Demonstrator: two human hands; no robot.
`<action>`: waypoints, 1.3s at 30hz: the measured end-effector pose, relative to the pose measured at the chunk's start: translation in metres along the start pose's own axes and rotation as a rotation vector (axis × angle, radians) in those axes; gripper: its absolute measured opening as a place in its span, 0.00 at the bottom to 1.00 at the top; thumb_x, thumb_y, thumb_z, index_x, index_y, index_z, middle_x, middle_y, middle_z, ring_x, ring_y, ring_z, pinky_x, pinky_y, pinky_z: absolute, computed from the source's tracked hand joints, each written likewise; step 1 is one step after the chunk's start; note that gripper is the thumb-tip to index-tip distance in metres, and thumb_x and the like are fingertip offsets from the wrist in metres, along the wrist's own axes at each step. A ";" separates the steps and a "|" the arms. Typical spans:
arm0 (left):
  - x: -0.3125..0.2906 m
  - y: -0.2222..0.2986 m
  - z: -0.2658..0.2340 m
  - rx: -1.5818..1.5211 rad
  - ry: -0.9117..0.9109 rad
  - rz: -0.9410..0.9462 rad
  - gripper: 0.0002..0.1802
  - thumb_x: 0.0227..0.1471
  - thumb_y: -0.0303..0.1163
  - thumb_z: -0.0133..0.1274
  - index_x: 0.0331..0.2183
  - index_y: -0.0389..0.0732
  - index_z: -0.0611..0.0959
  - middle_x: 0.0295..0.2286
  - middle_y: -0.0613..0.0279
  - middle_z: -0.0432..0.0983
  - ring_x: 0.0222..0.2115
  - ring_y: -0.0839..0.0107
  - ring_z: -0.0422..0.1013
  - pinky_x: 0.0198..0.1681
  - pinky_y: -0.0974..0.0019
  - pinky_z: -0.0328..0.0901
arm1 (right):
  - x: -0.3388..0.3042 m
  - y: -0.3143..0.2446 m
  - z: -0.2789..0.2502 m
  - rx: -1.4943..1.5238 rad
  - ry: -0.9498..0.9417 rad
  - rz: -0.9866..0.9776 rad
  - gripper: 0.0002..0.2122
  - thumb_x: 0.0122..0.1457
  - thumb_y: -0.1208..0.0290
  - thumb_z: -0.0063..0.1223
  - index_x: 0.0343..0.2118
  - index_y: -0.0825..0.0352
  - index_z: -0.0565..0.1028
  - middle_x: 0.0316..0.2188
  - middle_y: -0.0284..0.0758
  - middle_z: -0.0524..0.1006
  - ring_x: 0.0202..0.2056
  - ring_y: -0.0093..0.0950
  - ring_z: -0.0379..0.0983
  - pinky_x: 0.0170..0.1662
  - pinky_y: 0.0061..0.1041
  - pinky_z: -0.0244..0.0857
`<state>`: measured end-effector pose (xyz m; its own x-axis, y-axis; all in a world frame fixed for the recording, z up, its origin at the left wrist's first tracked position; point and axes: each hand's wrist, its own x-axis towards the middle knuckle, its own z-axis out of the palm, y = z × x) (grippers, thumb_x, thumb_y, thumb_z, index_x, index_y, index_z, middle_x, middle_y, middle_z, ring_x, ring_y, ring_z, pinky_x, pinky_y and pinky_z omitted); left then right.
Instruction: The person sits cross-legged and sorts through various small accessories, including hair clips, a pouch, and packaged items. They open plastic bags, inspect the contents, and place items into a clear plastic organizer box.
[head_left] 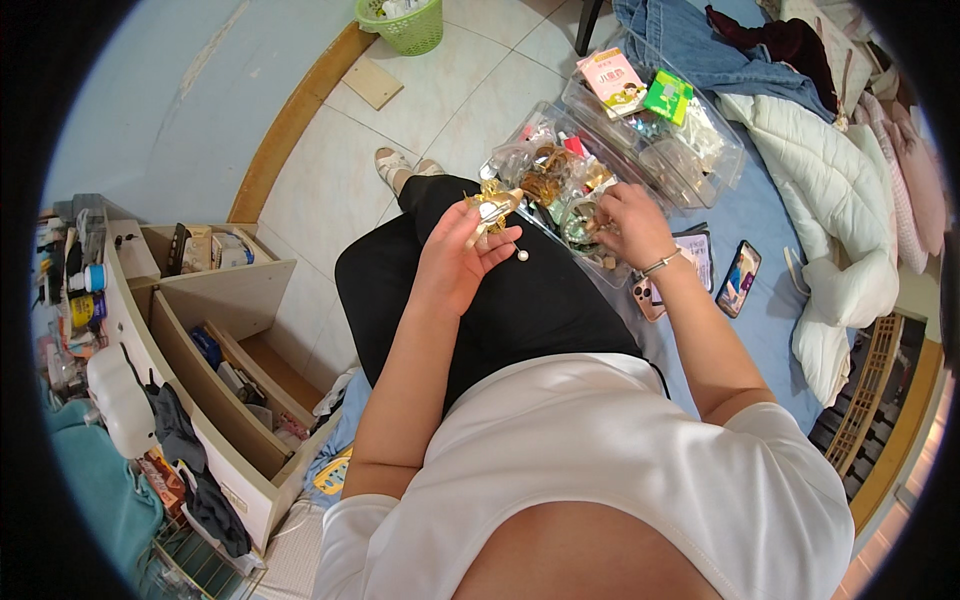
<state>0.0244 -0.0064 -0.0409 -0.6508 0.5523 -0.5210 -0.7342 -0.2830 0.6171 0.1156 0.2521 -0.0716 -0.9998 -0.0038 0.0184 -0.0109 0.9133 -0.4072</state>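
My left hand [462,250] is raised above my left thigh, its fingers closed on a cluster of gold-coloured jewellery [494,208]. A white pearl pendant [522,255] dangles beside its fingertips. To the right, my right hand [632,228] reaches down into a clear plastic box [605,270] of mixed accessories, fingers curled. Close to those fingertips lies a ring of pale green beads [578,222]; what the fingers grip, if anything, is hidden. Gold-brown trinkets [545,175] and small bags fill the same box. A thin bracelet [660,264] circles my right wrist.
Behind stands another clear box [735,165] with a pink packet [612,82] and a green packet [668,97]. Two phones, one being a dark-screened phone [738,279], lie on the blue bedsheet [690,365] near a white quilt [800,170]. Open drawers [225,390] stand left.
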 end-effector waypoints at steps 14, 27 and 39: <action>0.002 -0.008 0.011 -0.102 -0.188 -0.030 0.14 0.58 0.36 0.46 0.44 0.39 0.70 0.42 0.53 0.73 0.42 0.59 0.72 0.46 0.54 0.68 | 0.005 -0.023 -0.039 1.649 -0.073 0.364 0.07 0.57 0.68 0.55 0.33 0.61 0.69 0.28 0.29 0.74 0.25 0.15 0.67 0.25 0.13 0.61; 0.001 -0.009 0.009 -0.243 -0.384 -0.060 0.07 0.54 0.32 0.53 0.35 0.46 0.72 0.36 0.55 0.76 0.43 0.58 0.72 0.45 0.54 0.67 | 0.006 -0.041 -0.022 1.896 -0.303 0.309 0.07 0.57 0.69 0.52 0.36 0.63 0.68 0.30 0.32 0.75 0.28 0.19 0.71 0.27 0.17 0.65; -0.008 0.029 0.015 -0.593 -0.172 0.014 0.11 0.54 0.38 0.43 0.25 0.42 0.72 0.25 0.64 0.65 0.28 0.69 0.62 0.38 0.61 0.60 | 0.004 -0.039 -0.004 2.301 -0.201 0.195 0.13 0.57 0.71 0.50 0.45 0.65 0.67 0.37 0.33 0.73 0.39 0.30 0.73 0.44 0.33 0.67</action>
<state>0.0109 -0.0072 -0.0103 -0.6570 0.6497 -0.3825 -0.7404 -0.6518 0.1645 0.1118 0.2182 -0.0515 -0.9775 -0.1625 -0.1345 0.2027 -0.8998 -0.3864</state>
